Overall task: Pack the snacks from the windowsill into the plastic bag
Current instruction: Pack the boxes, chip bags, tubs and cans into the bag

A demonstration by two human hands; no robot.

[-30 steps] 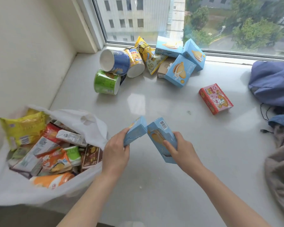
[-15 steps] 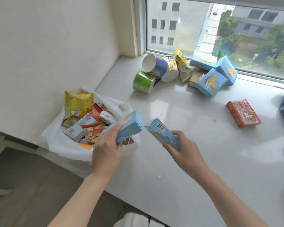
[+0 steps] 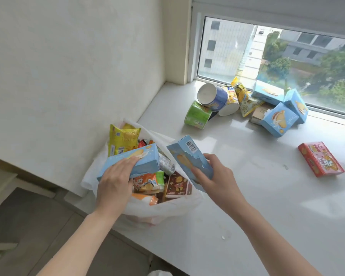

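A white plastic bag (image 3: pixel 163 211) hangs open at the windowsill's left front edge, filled with several snack packs. My left hand (image 3: pixel 116 178) grips a light blue biscuit box (image 3: pixel 139 159) flat over the bag's mouth. My right hand (image 3: pixel 215 178) holds a second light blue box (image 3: pixel 185 154), tilted, with its lower end over the bag's right rim. On the white windowsill (image 3: pixel 247 196) by the window lie a green cup (image 3: pixel 196 116), a blue cup (image 3: pixel 213 96), a yellow cup (image 3: pixel 230 100), a yellow pouch (image 3: pixel 245 99), three blue boxes (image 3: pixel 278 121) and a red box (image 3: pixel 320 159).
A small brown carton (image 3: pixel 258 114) lies among the blue boxes. The wall (image 3: pixel 78 66) closes the sill's left side and the window glass (image 3: pixel 277 62) its back. The floor (image 3: pixel 38 226) lies below the bag at lower left.
Both hands have carried their blue boxes left, from above the sill to over the bag's mouth. The view has turned left and down toward the bag.
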